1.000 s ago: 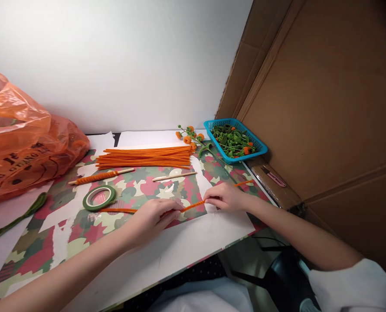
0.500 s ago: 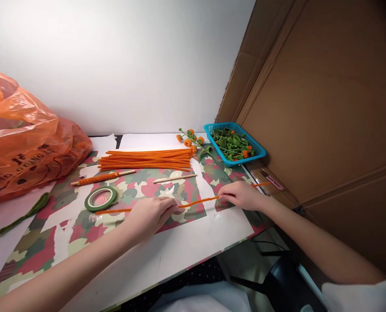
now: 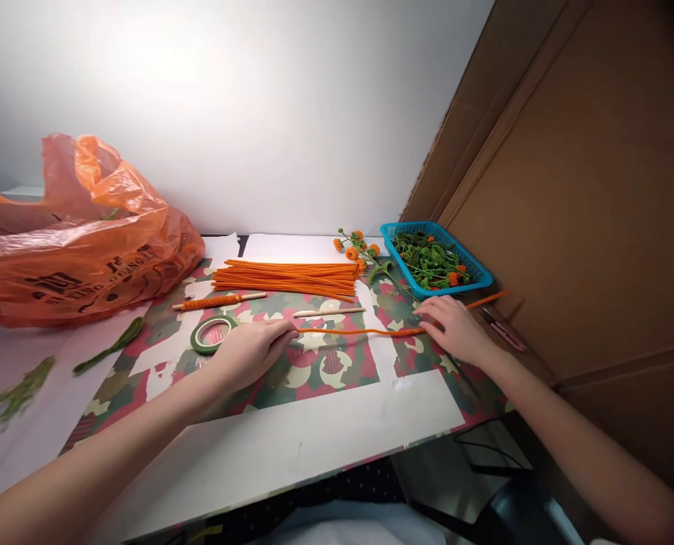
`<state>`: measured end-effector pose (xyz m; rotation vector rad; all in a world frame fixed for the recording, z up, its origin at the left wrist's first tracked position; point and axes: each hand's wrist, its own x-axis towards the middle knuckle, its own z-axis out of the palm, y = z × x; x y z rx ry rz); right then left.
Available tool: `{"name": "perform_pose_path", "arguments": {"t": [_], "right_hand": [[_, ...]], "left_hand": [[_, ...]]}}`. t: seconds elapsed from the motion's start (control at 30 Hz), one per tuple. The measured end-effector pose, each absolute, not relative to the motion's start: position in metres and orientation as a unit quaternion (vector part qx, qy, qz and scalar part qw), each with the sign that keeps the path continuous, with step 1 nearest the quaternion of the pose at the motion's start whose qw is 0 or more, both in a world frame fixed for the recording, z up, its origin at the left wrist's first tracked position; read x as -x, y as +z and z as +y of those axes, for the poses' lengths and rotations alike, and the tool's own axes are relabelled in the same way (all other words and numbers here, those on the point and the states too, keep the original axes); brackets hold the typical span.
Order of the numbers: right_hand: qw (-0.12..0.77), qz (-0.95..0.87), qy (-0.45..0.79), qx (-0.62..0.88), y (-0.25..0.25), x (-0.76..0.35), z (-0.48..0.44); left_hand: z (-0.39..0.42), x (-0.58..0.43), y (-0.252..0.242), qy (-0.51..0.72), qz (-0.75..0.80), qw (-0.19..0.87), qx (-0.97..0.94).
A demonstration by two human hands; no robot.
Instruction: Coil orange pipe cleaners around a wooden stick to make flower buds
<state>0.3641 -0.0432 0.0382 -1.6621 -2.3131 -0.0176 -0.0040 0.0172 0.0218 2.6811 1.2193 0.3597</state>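
Note:
An orange pipe cleaner lies stretched across the patterned mat. My left hand pinches its left end beside the green tape roll. My right hand is closed on it near the right end, whose tip sticks out towards the cardboard wall. Behind it lie a wooden stick and a bundle of orange pipe cleaners.
A blue basket of green and orange pieces stands at the back right beside a small flower sprig. An orange plastic bag fills the left. A wrapped stick, green stems and a pink tool lie about. Cardboard walls the right.
My right hand has slid rightwards along the pipe cleaner, which now lies drawn out straight. The camera view has shifted, so everything sits further right.

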Motion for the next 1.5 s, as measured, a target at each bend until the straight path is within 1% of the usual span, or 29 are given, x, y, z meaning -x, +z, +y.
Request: {"name": "perform_pose_path", "arguments": {"t": [0.1,0.2,0.3,0.4,0.5,0.53,0.57,0.6,0.67,0.73,0.8,0.93,1.0,1.03,1.13,1.17,1.23,1.3,1.5], "right_hand": [[0.217,-0.828,0.004,0.517,0.036,-0.310,-0.040],[0.245,-0.855,0.022,0.457,0.028,-0.254,-0.030],[0.248,-0.866,0.032,0.433,0.016,-0.215,-0.014],[0.283,-0.858,0.044,0.426,0.006,-0.197,-0.004],[0.326,-0.848,0.059,0.414,0.000,-0.193,-0.003],[0.344,-0.837,0.069,0.421,-0.002,-0.193,-0.004],[0.364,-0.820,0.082,0.434,-0.003,-0.193,-0.004],[0.384,-0.799,0.096,0.452,-0.005,-0.194,-0.005],[0.414,-0.760,0.123,0.485,-0.009,-0.195,-0.004],[0.424,-0.734,0.143,0.510,-0.013,-0.196,-0.001],[0.422,-0.722,0.157,0.525,-0.016,-0.198,0.001],[0.420,-0.702,0.187,0.544,-0.018,-0.199,0.002],[0.425,-0.693,0.203,0.546,-0.018,-0.200,0.000],[0.429,-0.688,0.210,0.546,-0.018,-0.200,-0.001],[0.441,-0.676,0.222,0.547,-0.018,-0.200,-0.004],[0.442,-0.673,0.223,0.549,-0.018,-0.200,-0.004],[0.439,-0.670,0.225,0.555,-0.018,-0.201,-0.004],[0.430,-0.669,0.230,0.560,-0.018,-0.202,-0.003],[0.411,-0.679,0.224,0.566,-0.016,-0.202,-0.005]], "left_hand": [[0.014,-0.003,0.023,0.138,0.410,0.082,-0.898],[0.012,-0.008,0.023,0.154,0.407,0.082,-0.896],[0.010,-0.005,0.023,0.169,0.407,0.101,-0.892],[0.013,0.003,0.023,0.189,0.393,0.171,-0.883],[0.022,0.009,0.020,0.264,0.406,0.281,-0.828],[0.027,0.009,0.019,0.293,0.424,0.296,-0.804],[0.031,0.007,0.017,0.315,0.446,0.289,-0.787],[0.036,0.004,0.015,0.311,0.454,0.267,-0.791],[0.045,-0.004,0.010,0.260,0.446,0.185,-0.836],[0.052,-0.014,0.006,0.201,0.421,0.114,-0.877],[0.058,-0.022,0.002,0.181,0.410,0.106,-0.888],[0.056,-0.027,0.002,0.183,0.422,0.138,-0.877],[0.050,-0.025,0.005,0.196,0.438,0.174,-0.860],[0.046,-0.024,0.007,0.202,0.444,0.209,-0.848],[0.038,-0.023,0.008,0.268,0.461,0.502,-0.680],[0.038,-0.023,0.007,0.286,0.454,0.586,-0.608],[0.039,-0.024,0.003,0.314,0.433,0.691,-0.486],[0.041,-0.025,-0.002,0.335,0.420,0.734,-0.415],[0.043,-0.025,-0.006,0.371,0.415,0.753,-0.350]]}}
